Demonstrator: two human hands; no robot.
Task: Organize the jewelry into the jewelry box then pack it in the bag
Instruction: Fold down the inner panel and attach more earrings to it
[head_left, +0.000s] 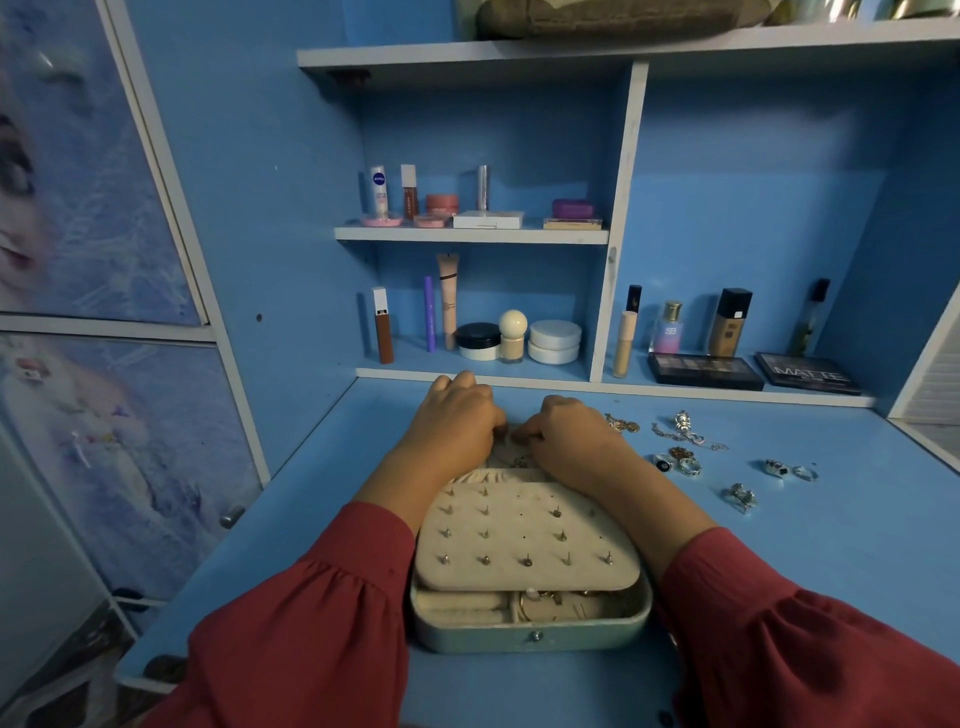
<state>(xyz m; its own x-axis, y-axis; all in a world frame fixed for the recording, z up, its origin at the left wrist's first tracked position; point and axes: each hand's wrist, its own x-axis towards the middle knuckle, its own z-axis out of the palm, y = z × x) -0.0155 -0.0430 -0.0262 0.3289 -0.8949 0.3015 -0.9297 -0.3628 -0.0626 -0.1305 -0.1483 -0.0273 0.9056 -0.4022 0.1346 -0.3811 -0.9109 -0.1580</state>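
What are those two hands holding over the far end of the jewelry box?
Both the left hand and right hand seem to pinch a thin chain with curled fingertips; the exact spot is hidden.

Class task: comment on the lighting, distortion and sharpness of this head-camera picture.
Head view: dim, blue-tinted light; wide-angle lens bows the top shelf and desk edges; rings look small and soft; left hand and right hand hide what they hold beyond the jewelry box.
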